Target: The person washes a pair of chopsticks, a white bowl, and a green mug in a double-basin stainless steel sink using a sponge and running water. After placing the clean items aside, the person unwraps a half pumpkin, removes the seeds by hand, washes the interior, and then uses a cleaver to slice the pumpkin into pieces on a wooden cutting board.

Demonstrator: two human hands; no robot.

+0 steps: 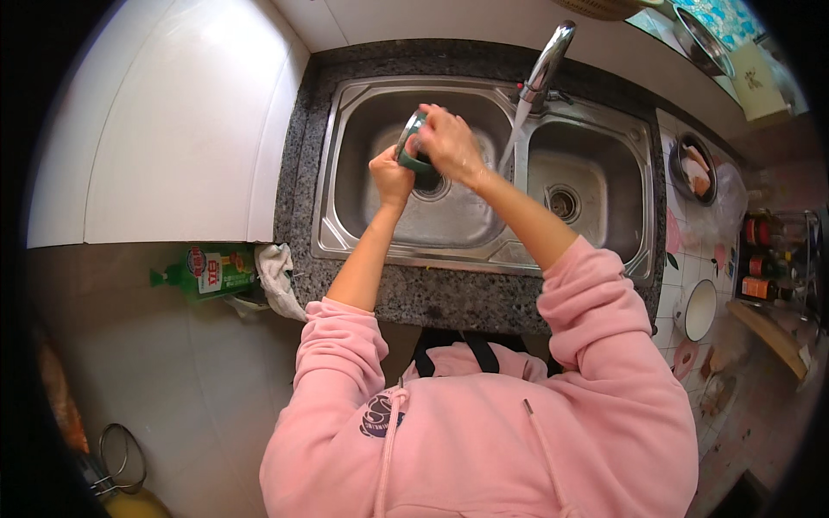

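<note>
Over the left basin (466,217) of a stainless steel sink, my left hand (392,173) grips the lower side of a dark green round vessel (416,163), bowl or cup, tilted on its side. Its shiny rim faces up and left. My right hand (449,144) is at the vessel's upper side, its fingers blurred and partly covering the opening. Whether that hand also holds something small, I cannot tell. Water (516,133) runs from the chrome faucet (549,61) to the right of my hands, near the divider. Below the vessel, the basin's drain (432,189) is partly hidden.
The smaller right basin (599,188) has a drain strainer (562,202). Granite countertop (447,298) surrounds the sink. Left are a green detergent bottle (214,270) and a white cloth (277,275). At right stand a bowl of meat (694,169), a white bowl (696,311) and a bottle rack (777,259).
</note>
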